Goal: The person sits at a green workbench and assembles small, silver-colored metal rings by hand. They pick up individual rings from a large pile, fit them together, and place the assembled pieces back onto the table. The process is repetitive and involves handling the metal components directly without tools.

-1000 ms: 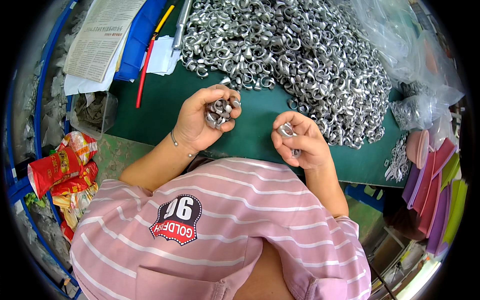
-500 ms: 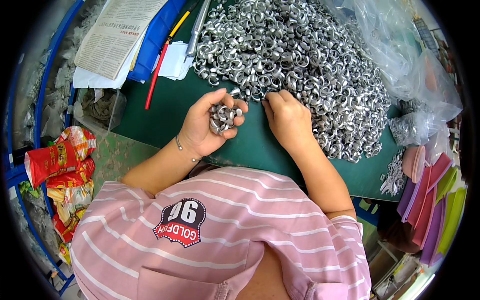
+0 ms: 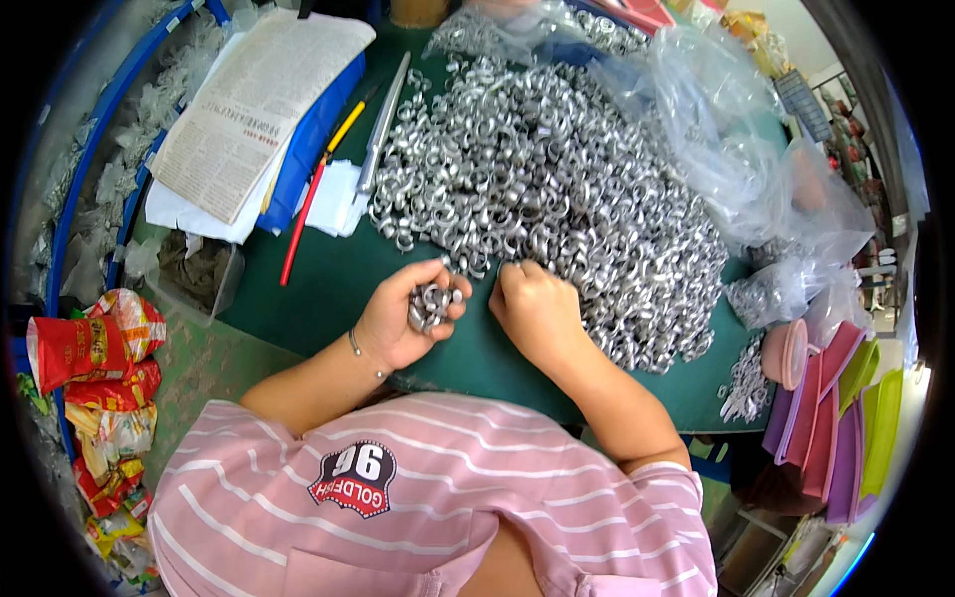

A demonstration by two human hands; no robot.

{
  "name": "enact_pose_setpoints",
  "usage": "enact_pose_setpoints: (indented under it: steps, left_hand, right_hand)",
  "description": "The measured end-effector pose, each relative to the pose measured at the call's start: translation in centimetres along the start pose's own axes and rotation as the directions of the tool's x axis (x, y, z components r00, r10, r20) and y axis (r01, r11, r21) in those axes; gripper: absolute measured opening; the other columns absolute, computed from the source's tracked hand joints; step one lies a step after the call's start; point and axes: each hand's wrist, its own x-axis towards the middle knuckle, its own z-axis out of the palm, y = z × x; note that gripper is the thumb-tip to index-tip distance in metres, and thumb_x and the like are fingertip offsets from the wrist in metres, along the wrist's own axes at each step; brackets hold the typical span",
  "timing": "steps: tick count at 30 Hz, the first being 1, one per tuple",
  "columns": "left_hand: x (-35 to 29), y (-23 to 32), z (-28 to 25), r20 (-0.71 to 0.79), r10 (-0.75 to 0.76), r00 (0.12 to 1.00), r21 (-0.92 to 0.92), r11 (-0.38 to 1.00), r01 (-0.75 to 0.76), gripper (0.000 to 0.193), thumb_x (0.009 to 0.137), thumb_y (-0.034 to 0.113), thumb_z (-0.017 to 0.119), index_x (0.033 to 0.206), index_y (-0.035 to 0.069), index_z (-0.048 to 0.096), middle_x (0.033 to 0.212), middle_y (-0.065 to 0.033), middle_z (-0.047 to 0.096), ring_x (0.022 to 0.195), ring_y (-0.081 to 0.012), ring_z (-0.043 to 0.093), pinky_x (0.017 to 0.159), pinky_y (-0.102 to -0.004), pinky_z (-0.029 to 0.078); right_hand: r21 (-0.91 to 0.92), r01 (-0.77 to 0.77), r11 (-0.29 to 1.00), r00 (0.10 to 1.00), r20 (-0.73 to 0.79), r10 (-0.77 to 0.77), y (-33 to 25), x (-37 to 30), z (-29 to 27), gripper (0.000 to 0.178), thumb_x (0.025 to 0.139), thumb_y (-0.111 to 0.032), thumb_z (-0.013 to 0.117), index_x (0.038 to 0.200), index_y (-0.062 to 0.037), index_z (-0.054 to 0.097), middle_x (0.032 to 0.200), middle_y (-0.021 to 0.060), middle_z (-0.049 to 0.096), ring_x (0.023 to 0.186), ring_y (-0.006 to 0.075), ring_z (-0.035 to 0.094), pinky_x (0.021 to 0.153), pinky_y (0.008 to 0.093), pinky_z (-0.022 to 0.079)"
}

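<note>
A wide heap of silver-coloured metal rings covers much of the green table. My left hand is cupped palm up, its fingers curled around a small bunch of rings. At the heap's near edge, to the right of that hand, my right hand is turned knuckles up with its fingers closed. A bit of grey metal shows by its fingertips, but what they pinch is mostly hidden.
A tapered metal rod, a red-and-yellow stick tool and a newspaper on a blue tray lie left. Clear plastic bags cover the far right. Flat metal pieces sit by a pink container and coloured bins.
The whole view has shifted, so the heap and both hands sit lower and more of the table's far side shows. The left hand keeps its rings; the right hand stays at the heap's edge.
</note>
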Motion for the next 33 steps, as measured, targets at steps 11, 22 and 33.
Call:
enact_pose_setpoints:
  steps: [11,22,33]
  left_hand:
    - [0.3,0.7,0.6,0.04,0.023,0.999,-0.07,0.997,-0.02,0.045,0.093,0.041,0.038,0.069,0.009,0.058,0.084,-0.0121,0.057,0.068,-0.0193,0.052,0.042,-0.0247,0.038]
    - [0.3,2.2,5.9,0.268,0.768,0.581,0.612,0.33,-0.719,0.022,0.091,0.018,0.044,0.082,0.001,0.054,0.084,-0.0127,0.059,0.07,-0.0174,0.056,0.057,-0.0274,0.045]
    - [2.0,0.6,10.6,0.911,0.371,0.178,0.375,-0.568,-0.733,0.018,0.07,0.013,0.067,0.085,0.007,0.06,0.092,-0.0103,0.06,0.089,-0.0262,0.058,0.09,-0.045,0.038]
  right_hand:
    - [0.948,-0.199,0.247,0.844,0.038,0.535,8.2,14.1,-12.3,0.019,0.082,-0.02,0.059,0.078,-0.0015,0.058,0.06,0.0029,0.054,0.044,0.0089,0.044,0.037,0.0229,0.031]
    - [0.556,-0.621,-0.552,0.704,0.705,-0.081,-2.1,5.5,-3.9,0.037,0.092,-0.041,0.041,0.095,-0.0076,0.056,0.077,0.0029,0.058,0.065,0.0142,0.058,0.046,0.0276,0.042]
    - [0.282,0.023,-0.959,0.798,0.573,0.188,0.0,1.4,-3.5,0.027,0.088,-0.033,0.044,0.096,-0.011,0.057,0.091,0.005,0.057,0.085,0.0197,0.057,0.065,0.0298,0.05]
